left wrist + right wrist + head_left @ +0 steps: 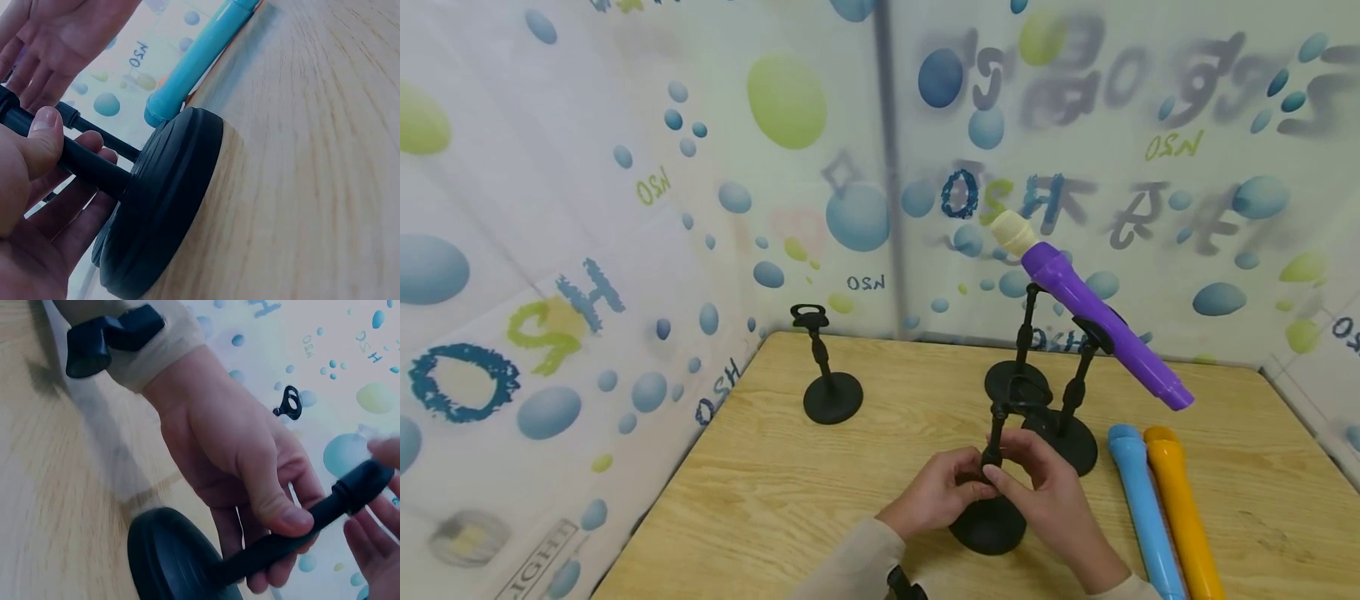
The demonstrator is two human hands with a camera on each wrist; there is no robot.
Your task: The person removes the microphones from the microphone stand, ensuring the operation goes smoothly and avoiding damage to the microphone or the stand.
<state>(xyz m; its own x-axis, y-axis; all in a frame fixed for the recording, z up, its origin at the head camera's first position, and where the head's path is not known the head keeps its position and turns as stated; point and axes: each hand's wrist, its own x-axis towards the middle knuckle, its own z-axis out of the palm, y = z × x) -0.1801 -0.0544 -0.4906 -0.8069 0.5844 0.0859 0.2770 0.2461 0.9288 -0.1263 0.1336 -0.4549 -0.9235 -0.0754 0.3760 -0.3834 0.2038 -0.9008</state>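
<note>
Purple mic [1093,307] is mounted; blue mic [1142,508] and orange mic [1183,508] lie unmounted; left hand [936,490] and right hand [1051,492] pinch a bare stand [988,532].

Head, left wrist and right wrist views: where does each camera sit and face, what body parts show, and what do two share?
Head: on the head, facing forward and down at the held black stand; left hand, right hand and sleeves show.
Left wrist: on that wrist, facing the stand's round base; both hands show.
Right wrist: on that wrist, facing the stand; both hands and left sleeve show.
Shared: both wrist views show that base.
</note>
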